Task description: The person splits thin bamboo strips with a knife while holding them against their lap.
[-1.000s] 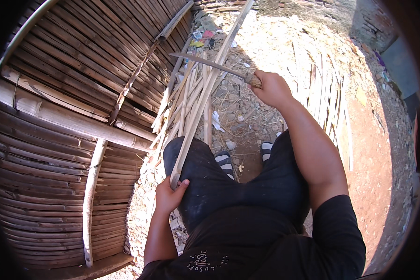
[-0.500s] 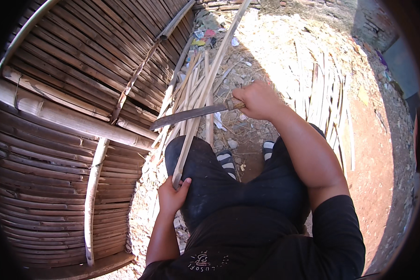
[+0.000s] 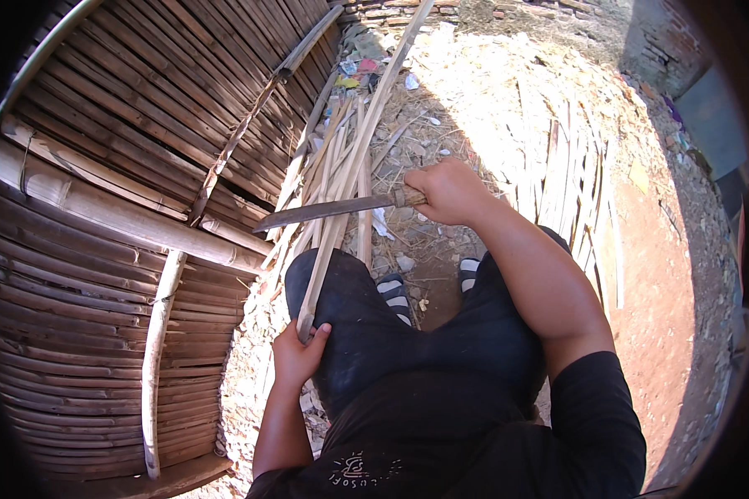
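My left hand [image 3: 296,353] is closed round the near end of a long, pale bamboo strip [image 3: 318,279], which rests against my left thigh and slants up toward the far wall. In my right hand [image 3: 451,193] is the wooden handle of a machete [image 3: 329,209]. Its long dark blade points left and lies across the strip, a little beyond my left knee. Whether the edge bites into the strip, I cannot tell. Below the blade are my dark trousers [image 3: 341,291] and striped sandals [image 3: 394,298].
A bamboo slat wall [image 3: 83,324] with thick poles stands close on my left. More split strips [image 3: 341,150] lie heaped beyond my left knee. Another bundle of strips [image 3: 562,179] is on the ground at right. Scraps of litter [image 3: 354,71] lie near the far brick wall [image 3: 399,12].
The machete and my right hand have shifted slightly left and nearer. The whole view has also slid a little. Both hands keep their hold.
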Demonstrator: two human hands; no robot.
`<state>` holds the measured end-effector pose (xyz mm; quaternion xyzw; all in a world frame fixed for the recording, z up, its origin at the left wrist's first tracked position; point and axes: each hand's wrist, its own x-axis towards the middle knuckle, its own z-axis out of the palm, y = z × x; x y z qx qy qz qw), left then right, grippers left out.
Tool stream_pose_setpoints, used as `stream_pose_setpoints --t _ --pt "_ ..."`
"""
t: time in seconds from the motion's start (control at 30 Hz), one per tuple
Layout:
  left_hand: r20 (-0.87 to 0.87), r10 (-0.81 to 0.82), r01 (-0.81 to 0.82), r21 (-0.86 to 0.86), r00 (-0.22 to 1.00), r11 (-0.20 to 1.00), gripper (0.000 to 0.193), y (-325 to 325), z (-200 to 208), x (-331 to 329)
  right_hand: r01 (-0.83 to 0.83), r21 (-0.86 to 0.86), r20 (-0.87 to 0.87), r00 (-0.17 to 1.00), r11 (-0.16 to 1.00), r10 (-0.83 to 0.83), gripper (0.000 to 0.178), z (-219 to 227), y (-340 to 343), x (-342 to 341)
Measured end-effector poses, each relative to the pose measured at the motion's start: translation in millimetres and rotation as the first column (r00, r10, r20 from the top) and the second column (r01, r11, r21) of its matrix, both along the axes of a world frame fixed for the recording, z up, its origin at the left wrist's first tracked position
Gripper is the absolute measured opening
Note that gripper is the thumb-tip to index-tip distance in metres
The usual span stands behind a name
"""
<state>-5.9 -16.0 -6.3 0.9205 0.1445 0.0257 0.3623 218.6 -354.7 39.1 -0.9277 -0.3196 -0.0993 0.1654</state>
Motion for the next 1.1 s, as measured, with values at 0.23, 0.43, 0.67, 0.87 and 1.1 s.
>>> stream_pose_setpoints --t 0.23,0.43,0.67,0.87,1.1 --pt "-0.034 -0.011 0.011 -0.006 0.999 1.000 0.040 7.3 -3.5 1.1 -0.055 -0.044 0.060 0.997 0.998 0.058 0.025 1.2 5.8 3.7" --pt "-0.049 -0.037 0.037 -0.009 0.998 0.999 0.035 2.4 2.5 3.7 0.456 0.248 -0.152 0.890 0.855 -0.431 0.029 -2.5 -46.2 30.1" --pt "-0.074 -0.017 0.012 -0.058 0.997 0.998 0.033 -0.7 6.2 3.8 0.179 0.153 -0.023 0.984 0.972 -0.178 0.028 -6.8 -22.9 14.9" --pt "-0.043 -0.025 0.024 -0.019 0.999 1.000 0.040 8.9 -1.6 2.2 -0.225 -0.083 0.007 0.974 0.971 0.227 0.030 -1.0 14.7 -2.8" --pt "-0.048 -0.033 0.032 -0.006 0.998 0.999 0.041 4.9 1.9 3.3 0.224 0.162 -0.061 0.974 0.961 -0.217 0.028 0.2 -28.6 19.6"
